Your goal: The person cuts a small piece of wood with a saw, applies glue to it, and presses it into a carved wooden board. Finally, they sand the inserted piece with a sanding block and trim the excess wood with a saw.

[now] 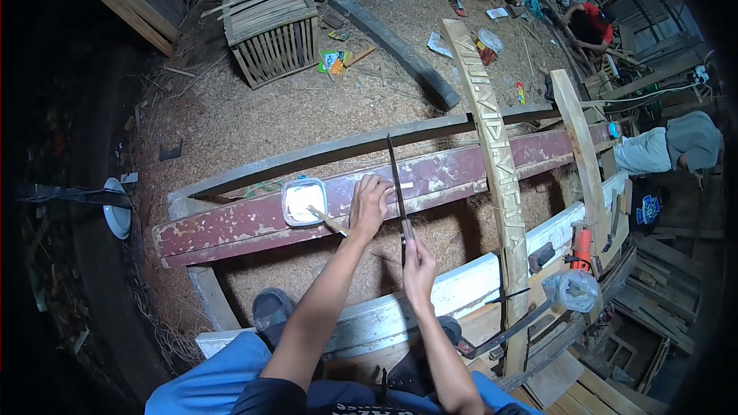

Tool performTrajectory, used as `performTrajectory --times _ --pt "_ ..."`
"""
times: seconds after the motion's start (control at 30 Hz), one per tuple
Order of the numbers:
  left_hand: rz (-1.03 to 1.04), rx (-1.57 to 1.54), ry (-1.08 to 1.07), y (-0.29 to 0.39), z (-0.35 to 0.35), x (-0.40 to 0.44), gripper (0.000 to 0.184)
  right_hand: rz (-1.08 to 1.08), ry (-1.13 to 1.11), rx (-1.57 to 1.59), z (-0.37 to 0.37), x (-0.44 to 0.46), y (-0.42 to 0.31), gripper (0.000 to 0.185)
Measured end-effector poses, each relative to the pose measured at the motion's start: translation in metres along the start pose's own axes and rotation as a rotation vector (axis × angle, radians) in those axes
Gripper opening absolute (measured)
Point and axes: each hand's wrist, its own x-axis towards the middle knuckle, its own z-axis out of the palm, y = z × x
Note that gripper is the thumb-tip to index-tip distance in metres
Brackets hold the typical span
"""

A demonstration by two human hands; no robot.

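Observation:
My right hand (419, 265) is closed round the handle of a long, dark-bladed machete (396, 169), seen nearly edge-on and pointing away from me across a worn red board (223, 230). Close to the blade, my left hand (370, 201) rests over the board with its fingers bent together. A small pale wood strip (404, 186) lies at those fingertips and crosses the blade. To the left of that hand stands a square plastic tub (304, 198) of white paste or paint. A brush (329, 220) leans out of it, its wooden handle towards my left wrist.
A carved plank (494, 131) and a plain plank (578, 134) cross the frame on the right. Nearby are a white beam (384, 315), a red tool (581, 246) and a plastic bag (578, 290). A slatted crate (273, 38) stands behind. Two other people are at right.

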Motion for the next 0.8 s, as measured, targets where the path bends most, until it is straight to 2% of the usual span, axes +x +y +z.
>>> performTrajectory --times 0.13,0.2,0.33,0.47,0.63,0.67,0.77,0.8 --pt "-0.013 0.007 -0.029 -0.001 0.0 -0.001 0.012 0.045 -0.002 -0.048 0.001 0.009 -0.018 0.041" --pt "0.005 0.013 -0.033 -0.001 0.0 -0.002 0.012 0.149 -0.042 -0.1 0.005 0.017 -0.031 0.041" --pt "0.016 0.002 -0.06 -0.001 -0.001 -0.001 0.011 -0.065 0.034 -0.053 -0.007 -0.011 -0.015 0.043" --pt "-0.002 0.008 -0.015 -0.004 0.001 0.003 0.01 0.145 -0.039 -0.022 0.01 0.02 -0.018 0.043" --pt "-0.001 0.006 -0.025 0.0 0.0 0.002 0.01 -0.03 0.004 -0.045 -0.007 -0.013 0.011 0.043" --pt "0.0 0.002 -0.032 0.0 0.0 0.002 0.01 -0.02 0.008 -0.045 -0.005 -0.005 0.001 0.043" --pt "0.007 0.007 -0.034 -0.002 -0.002 0.005 0.011 0.212 -0.083 -0.019 -0.003 0.012 -0.031 0.041" --pt "0.002 0.005 -0.032 -0.002 -0.001 0.006 0.011 0.211 -0.08 -0.021 -0.008 0.006 -0.016 0.041"
